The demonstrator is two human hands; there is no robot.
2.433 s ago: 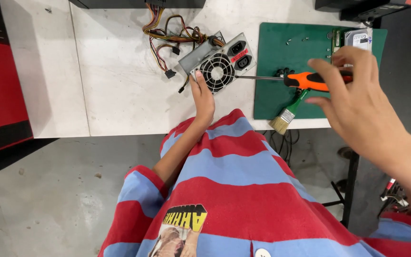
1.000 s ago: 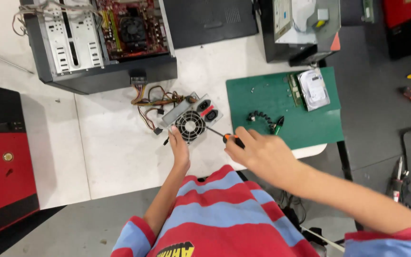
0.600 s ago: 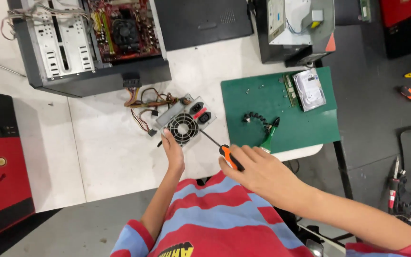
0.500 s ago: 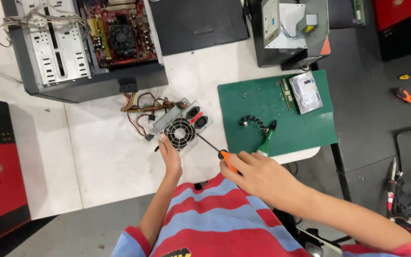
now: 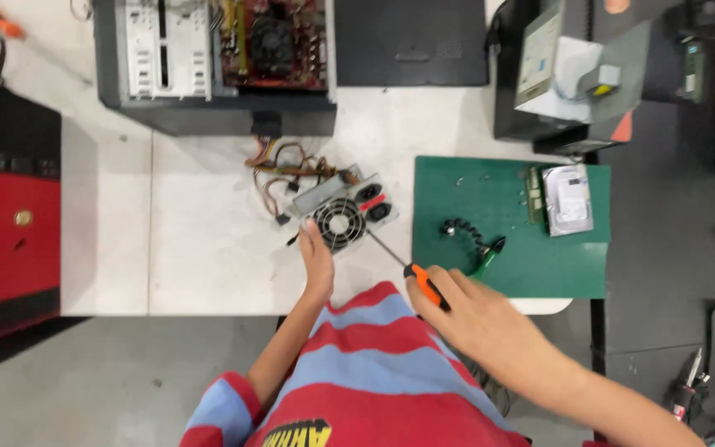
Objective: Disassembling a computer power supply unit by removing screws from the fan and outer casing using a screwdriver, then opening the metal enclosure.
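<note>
White table: screwdriver handle half-hidden in right hand.

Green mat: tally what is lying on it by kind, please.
Drive, silver, flat: 1
Circuit card strip: 1
Green-handled tool with a coiled black lead: 1
Total: 3
Tiny specks near the green mat's top edge are too small to identify.

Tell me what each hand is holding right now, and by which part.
The right hand grips a screwdriver by its orange handle. The left hand holds nothing; it rests against the near edge of the power supply unit.
</note>
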